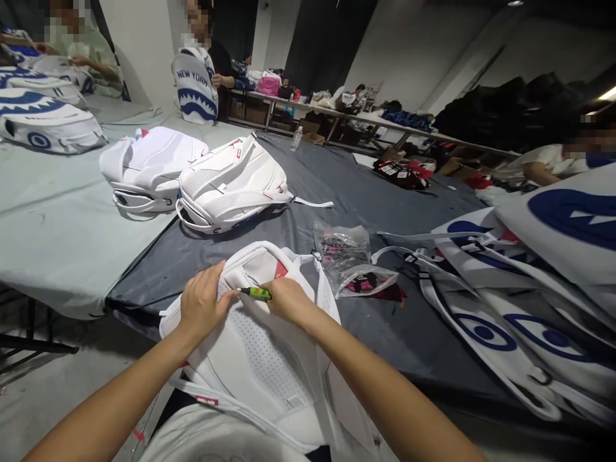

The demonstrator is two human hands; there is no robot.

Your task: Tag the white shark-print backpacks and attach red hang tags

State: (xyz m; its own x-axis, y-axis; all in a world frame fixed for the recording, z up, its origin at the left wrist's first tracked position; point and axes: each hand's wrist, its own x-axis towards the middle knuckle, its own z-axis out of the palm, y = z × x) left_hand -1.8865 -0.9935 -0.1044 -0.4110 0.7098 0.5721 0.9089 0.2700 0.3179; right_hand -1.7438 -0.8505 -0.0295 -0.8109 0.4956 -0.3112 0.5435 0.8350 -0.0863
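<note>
A white backpack point(269, 350) lies in front of me at the table edge, its dotted back panel and straps facing up. My left hand point(203, 298) is closed over its upper left edge, thumb stretched toward the middle. In my right fist point(289, 298) is a slim green-and-black pen-like tube point(258, 293). Its narrow tip points left and almost meets my left thumb, close above the fabric near the top of the bag. Whether the tip touches the fabric I cannot tell. A red triangular patch point(280, 269) shows just above my right hand.
Two white backpacks point(233, 183) lie beyond mine. Clear plastic bags point(342, 247) with dark and pink pieces rest to the right. White-and-blue bags point(486, 327) are piled at far right. A bottle point(297, 138) stands farther back. Other people sit or stand around the tables.
</note>
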